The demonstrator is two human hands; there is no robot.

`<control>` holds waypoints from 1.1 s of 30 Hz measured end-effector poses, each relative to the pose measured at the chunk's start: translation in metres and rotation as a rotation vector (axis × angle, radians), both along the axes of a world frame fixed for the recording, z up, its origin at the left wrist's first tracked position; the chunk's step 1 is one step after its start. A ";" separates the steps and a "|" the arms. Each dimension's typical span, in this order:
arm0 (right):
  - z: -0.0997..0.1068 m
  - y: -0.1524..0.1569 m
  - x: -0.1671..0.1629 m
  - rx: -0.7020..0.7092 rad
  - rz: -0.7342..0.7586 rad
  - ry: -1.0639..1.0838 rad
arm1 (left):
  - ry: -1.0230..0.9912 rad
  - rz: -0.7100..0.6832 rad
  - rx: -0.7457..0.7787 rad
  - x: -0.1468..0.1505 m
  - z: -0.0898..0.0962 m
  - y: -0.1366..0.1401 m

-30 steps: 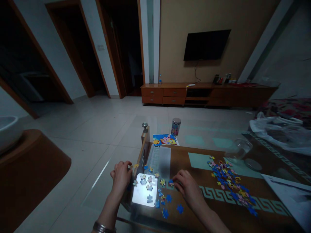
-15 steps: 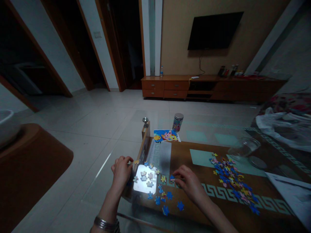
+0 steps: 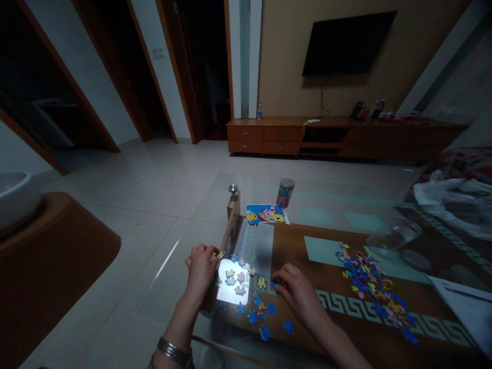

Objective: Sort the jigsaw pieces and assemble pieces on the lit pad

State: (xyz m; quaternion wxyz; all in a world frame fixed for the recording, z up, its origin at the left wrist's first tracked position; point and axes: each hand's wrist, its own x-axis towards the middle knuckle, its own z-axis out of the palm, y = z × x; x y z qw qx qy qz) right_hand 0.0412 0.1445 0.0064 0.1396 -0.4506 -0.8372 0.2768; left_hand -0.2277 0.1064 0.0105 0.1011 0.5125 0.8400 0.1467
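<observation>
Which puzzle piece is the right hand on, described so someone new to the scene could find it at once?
Start at the glass-topped table and find the bright lit patch by its near left corner. Just right of that patch, the right hand has its fingertips on a blue puzzle piece. It is the only loose piece under fingers, beside a yellow one.

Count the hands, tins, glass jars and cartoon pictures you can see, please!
Hands: 2, the left hand and the right hand
Tin: 1
Glass jar: 1
Cartoon picture: 1
Total: 5
</observation>
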 end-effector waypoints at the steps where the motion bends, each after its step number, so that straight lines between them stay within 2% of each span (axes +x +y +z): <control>1: 0.001 0.000 0.000 -0.002 0.000 0.002 | 0.002 -0.012 0.003 0.002 0.000 0.001; 16: 0.002 0.001 0.000 -0.012 0.034 -0.015 | 0.066 0.002 -0.014 0.007 0.007 -0.001; 25: 0.002 0.000 0.000 -0.020 0.047 0.014 | 0.023 0.045 -0.057 -0.013 0.010 -0.010; 33: 0.005 0.002 0.002 -0.021 0.038 0.006 | -0.056 -0.097 -0.051 0.000 0.009 -0.011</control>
